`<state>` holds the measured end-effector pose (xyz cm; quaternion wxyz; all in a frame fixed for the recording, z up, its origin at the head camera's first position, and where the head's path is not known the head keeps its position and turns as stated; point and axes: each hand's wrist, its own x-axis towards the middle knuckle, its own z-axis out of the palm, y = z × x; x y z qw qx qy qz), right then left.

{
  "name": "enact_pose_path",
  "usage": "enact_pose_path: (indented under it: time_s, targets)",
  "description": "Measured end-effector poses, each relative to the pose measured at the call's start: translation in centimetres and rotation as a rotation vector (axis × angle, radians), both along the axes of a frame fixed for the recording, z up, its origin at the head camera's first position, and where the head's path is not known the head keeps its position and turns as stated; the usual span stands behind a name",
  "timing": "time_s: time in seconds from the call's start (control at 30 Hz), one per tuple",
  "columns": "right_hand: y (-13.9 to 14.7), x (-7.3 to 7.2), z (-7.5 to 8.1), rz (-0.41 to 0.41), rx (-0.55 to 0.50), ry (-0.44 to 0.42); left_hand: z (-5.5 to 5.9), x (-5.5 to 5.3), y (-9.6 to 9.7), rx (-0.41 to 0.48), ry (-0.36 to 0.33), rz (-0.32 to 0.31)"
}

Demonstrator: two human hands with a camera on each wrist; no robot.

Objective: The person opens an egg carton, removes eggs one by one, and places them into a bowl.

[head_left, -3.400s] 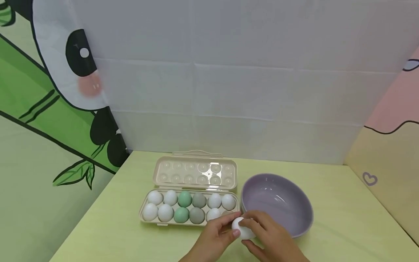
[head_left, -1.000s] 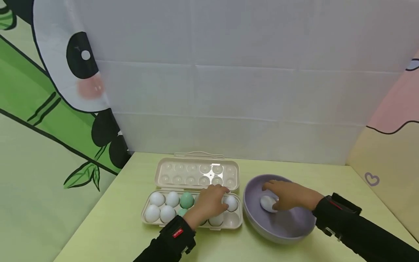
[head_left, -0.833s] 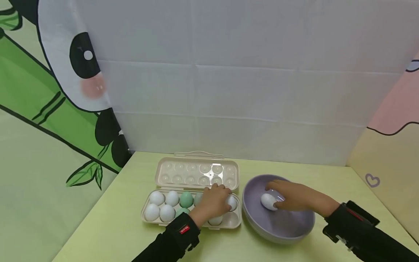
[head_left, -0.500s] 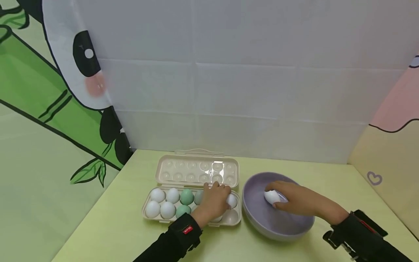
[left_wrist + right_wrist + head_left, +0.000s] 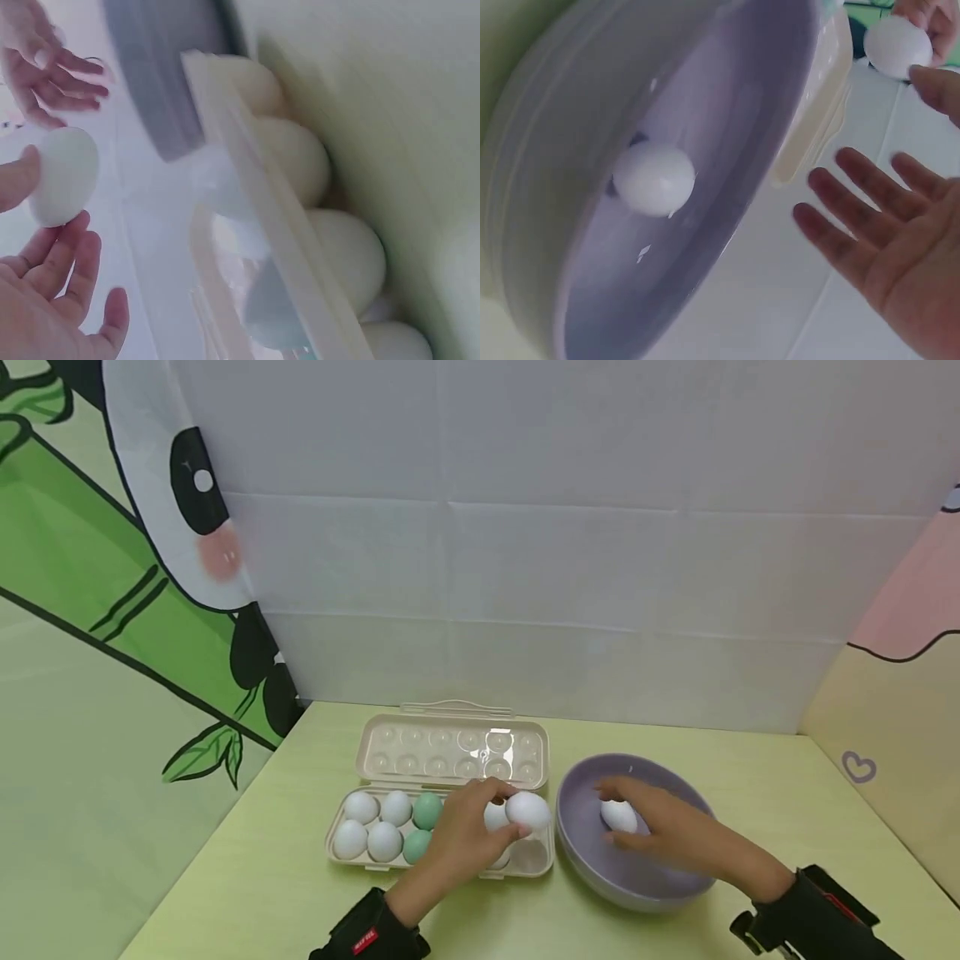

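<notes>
A white egg (image 5: 528, 811) is pinched between thumb and fingertips of my left hand (image 5: 467, 831), raised over the right end of the egg carton (image 5: 531, 857). The left wrist view shows the same egg (image 5: 67, 176) clear of the carton. My right hand (image 5: 667, 831) hovers over the purple bowl (image 5: 652, 897) with its fingers spread. Inside the bowl lies another white egg (image 5: 656, 178), apart from the right hand's fingers in the right wrist view. White and green eggs fill the carton's left part; my left hand hides some compartments in the middle.
The carton's clear lid (image 5: 420, 750) lies folded back behind it. Directly to the carton's right stands the bowl. A pale yellow table (image 5: 262, 877) carries both, with a white cloth wall (image 5: 555, 568) behind and printed panels at the sides.
My left hand has lifted a white egg out of the carton's right end. My right hand, earlier around the egg in the bowl, now has its fingers off it.
</notes>
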<state>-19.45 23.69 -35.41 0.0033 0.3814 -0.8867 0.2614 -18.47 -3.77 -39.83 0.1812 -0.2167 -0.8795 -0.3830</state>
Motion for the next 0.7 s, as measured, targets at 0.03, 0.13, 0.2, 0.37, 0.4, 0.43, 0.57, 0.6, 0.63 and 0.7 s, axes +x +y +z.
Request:
enact_pose_path:
  time_s: [0.03, 0.13, 0.2, 0.37, 0.4, 0.43, 0.57, 0.6, 0.63, 0.7]
  targets:
    - [-0.5, 0.3, 0.0, 0.002, -0.021, -0.001, 0.2, 0.4, 0.0, 0.046, -0.018, -0.019]
    - [-2.2, 1.4, 0.1, 0.040, -0.103, 0.001, 0.6, 1.4, 0.0, 0.164, -0.075, -0.080]
    - [-3.4, 2.0, 0.1, 0.081, -0.151, 0.028, 0.9, 1.9, 0.1, 0.235, -0.113, -0.118]
    - [-5.9, 3.0, -0.1, 0.151, -0.251, 0.167, 1.5, 3.0, 0.6, 0.342, -0.191, -0.167]
    - [-6.3, 3.1, -0.2, 0.152, -0.266, 0.194, 1.6, 3.1, 0.7, 0.358, -0.202, -0.171]
    - [-6.6, 3.1, -0.3, 0.148, -0.280, 0.221, 1.7, 3.3, 0.8, 0.370, -0.209, -0.176]
    - [-7.4, 3.2, -0.7, 0.114, -0.311, 0.272, 1.8, 3.7, 0.9, 0.393, -0.226, -0.183]
    - [-7.4, 3.2, -0.8, 0.108, -0.313, 0.278, 1.8, 3.7, 0.9, 0.393, -0.234, -0.188]
    - [-7.4, 3.2, -0.9, 0.107, -0.317, 0.281, 1.7, 3.7, 0.9, 0.386, -0.244, -0.193]
    - [-7.3, 3.0, -1.1, 0.100, -0.311, 0.277, 1.5, 3.6, 0.7, 0.365, -0.268, -0.201]
